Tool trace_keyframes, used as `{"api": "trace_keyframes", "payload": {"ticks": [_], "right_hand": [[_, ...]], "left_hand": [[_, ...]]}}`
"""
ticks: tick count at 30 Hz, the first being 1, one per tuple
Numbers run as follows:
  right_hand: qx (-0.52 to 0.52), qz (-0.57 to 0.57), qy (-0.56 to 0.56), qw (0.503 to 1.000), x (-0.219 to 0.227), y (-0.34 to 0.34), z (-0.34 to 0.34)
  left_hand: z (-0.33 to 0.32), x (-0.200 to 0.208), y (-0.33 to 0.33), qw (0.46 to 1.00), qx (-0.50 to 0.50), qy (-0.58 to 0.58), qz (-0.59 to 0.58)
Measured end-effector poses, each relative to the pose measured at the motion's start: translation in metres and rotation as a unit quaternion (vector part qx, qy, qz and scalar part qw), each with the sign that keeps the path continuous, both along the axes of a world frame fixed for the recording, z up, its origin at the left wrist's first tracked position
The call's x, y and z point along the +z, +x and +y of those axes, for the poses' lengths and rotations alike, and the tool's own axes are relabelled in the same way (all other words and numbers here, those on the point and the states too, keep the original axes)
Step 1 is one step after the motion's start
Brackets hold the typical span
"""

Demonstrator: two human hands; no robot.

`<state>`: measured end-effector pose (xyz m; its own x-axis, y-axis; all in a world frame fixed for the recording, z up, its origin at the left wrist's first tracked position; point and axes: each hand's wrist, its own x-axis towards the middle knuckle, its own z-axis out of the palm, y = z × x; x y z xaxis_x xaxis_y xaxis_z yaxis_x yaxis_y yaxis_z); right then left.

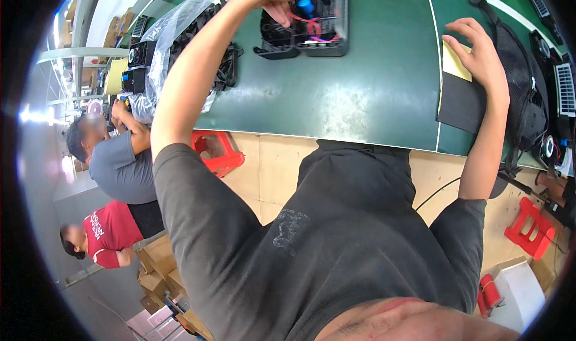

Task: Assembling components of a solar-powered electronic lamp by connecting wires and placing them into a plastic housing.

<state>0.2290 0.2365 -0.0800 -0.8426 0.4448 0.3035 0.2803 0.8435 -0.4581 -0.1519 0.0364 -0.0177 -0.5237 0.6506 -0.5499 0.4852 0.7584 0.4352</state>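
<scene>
My left hand [281, 0] reaches over the left side of a black plastic case [341, 32] at the far edge of the view. Its fingers are apart, some hanging down over the case's contents. Inside lie a blue round part [306, 5], red wires [313, 26] and dark pieces too jumbled to name. My right hand [480, 56] hovers or rests by a yellow paper [454, 62] and a black flat sheet [462, 101], fingers loosely curved and apart, nothing in them. Beside it lies a black mesh backpack [521, 83].
Both hands are over a green-topped table [312, 95]. Clear plastic wrap with black straps [231, 65] lies at the left. Red stools [219, 155] stand below on both sides. Two people sit at the left, one in grey [123, 164], one in red [114, 227].
</scene>
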Motion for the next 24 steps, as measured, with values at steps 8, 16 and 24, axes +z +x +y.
{"api": "trace_keyframes", "payload": {"ticks": [8,16,24], "right_hand": [[-0.017,0.001,-0.018,1.000,0.008,-0.001,0.000],[-0.014,0.005,-0.016,1.000,0.005,0.006,0.003],[0.009,0.016,-0.020,1.000,-0.007,0.005,0.009]], "left_hand": [[-0.007,0.055,0.016,0.650,-0.619,0.221,0.381],[0.014,0.024,0.004,0.551,-0.712,0.209,0.381],[-0.047,-0.017,0.054,0.741,-0.531,0.134,0.388]]}}
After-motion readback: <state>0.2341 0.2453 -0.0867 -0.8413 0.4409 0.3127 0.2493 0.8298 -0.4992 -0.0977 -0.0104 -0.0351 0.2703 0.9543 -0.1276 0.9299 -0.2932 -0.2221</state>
